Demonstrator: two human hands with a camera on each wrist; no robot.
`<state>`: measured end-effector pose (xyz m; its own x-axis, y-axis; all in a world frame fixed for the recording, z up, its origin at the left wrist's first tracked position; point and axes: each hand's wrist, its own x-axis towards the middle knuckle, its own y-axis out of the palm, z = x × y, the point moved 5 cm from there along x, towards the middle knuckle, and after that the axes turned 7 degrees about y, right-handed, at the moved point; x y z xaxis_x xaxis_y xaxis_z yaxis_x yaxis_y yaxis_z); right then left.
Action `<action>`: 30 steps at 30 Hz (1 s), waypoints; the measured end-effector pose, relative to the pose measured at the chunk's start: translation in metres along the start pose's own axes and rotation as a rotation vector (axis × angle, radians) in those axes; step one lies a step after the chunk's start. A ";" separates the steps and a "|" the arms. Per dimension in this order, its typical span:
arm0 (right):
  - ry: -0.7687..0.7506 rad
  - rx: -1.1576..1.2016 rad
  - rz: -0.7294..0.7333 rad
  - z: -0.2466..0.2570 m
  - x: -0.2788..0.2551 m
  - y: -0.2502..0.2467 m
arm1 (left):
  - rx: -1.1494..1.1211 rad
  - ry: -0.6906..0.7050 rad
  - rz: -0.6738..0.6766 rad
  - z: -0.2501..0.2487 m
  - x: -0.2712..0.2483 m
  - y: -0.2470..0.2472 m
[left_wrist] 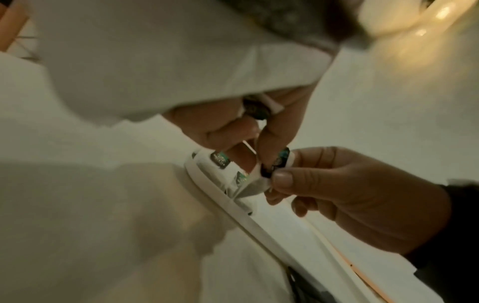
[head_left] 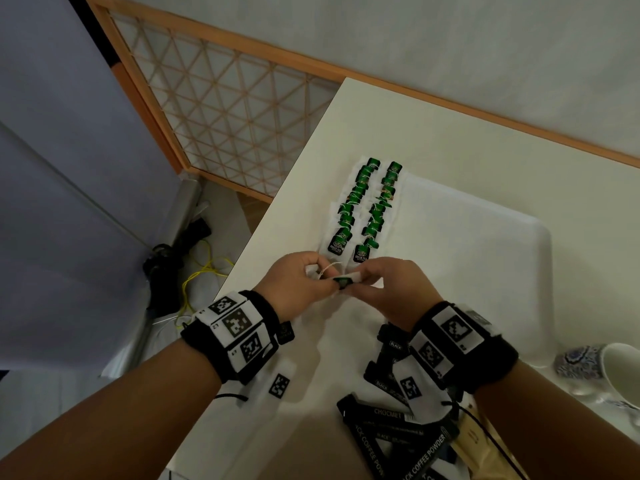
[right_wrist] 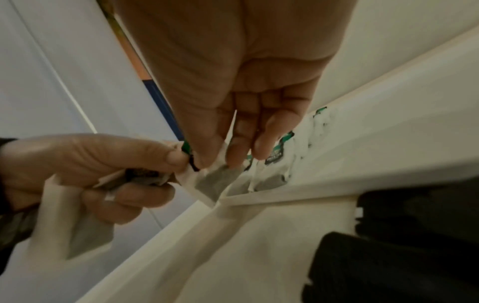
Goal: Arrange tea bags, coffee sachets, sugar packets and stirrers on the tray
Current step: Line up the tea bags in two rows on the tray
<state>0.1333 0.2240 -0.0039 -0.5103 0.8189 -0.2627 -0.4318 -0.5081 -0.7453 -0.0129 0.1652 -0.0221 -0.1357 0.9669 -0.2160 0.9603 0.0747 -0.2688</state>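
Green tag and white paper of one tea bag (head_left: 343, 280), pinched from both sides at once. Held above the near left corner of the tray (head_left: 540, 237), just short of the near end of two rows of tea bags (head_left: 367, 209) laid along the tray's left edge.

Left hand (head_left: 298, 282): thumb and forefinger nipping the tag end, remaining fingers curled round what look like spare bags (right_wrist: 85, 205). Right hand (head_left: 391, 289): thumb and forefinger tips closed on the paper, other fingers loosely bent and apart from it.

Likely trouble, as judged from here:
- Tearing of the thin paper, or a tag pulled off, if drawn in opposite directions by the two pinches.
- Loose string (head_left: 327, 270) looping near the front bags; could snag a tag and drag the tidy rows askew on setting down.
- Spare bags slipping from the left palm onto the table (head_left: 450, 126), the grip being split between two jobs.
- Overlap spoiled by setting down crooked or too far up the row.
- Coffee sachets (head_left: 391, 420) heaped right under the right wrist; easily swept aside on pulling back.
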 end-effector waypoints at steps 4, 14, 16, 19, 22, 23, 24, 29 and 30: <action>0.137 -0.008 -0.041 -0.013 0.015 -0.003 | -0.105 -0.079 -0.063 0.006 0.003 -0.007; 0.385 0.189 -0.054 -0.043 0.038 0.002 | -0.144 -0.209 -0.063 0.012 0.009 -0.009; 0.373 0.191 -0.058 -0.040 0.036 0.001 | -0.259 -0.265 -0.069 0.012 0.010 -0.006; 0.299 0.110 -0.125 -0.034 0.031 -0.003 | -0.422 -0.362 -0.089 0.012 0.011 -0.005; 0.172 0.117 -0.233 -0.017 0.023 -0.013 | -0.552 -0.425 -0.122 0.010 0.013 -0.003; 0.126 0.155 -0.201 -0.008 0.020 -0.012 | -0.580 -0.432 -0.138 0.010 0.014 -0.003; 0.078 0.198 -0.131 0.002 0.015 -0.009 | -0.607 -0.436 -0.161 0.009 0.016 -0.002; -0.194 0.241 0.118 0.041 -0.003 0.019 | -0.795 -0.523 -0.240 0.010 0.018 0.005; -0.214 0.231 0.105 0.042 -0.002 0.023 | -0.839 -0.542 -0.244 0.011 0.018 0.006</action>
<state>0.0929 0.1994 0.0050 -0.6950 0.6968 -0.1774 -0.5132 -0.6536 -0.5562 -0.0120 0.1806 -0.0380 -0.2424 0.6778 -0.6941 0.7248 0.6021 0.3349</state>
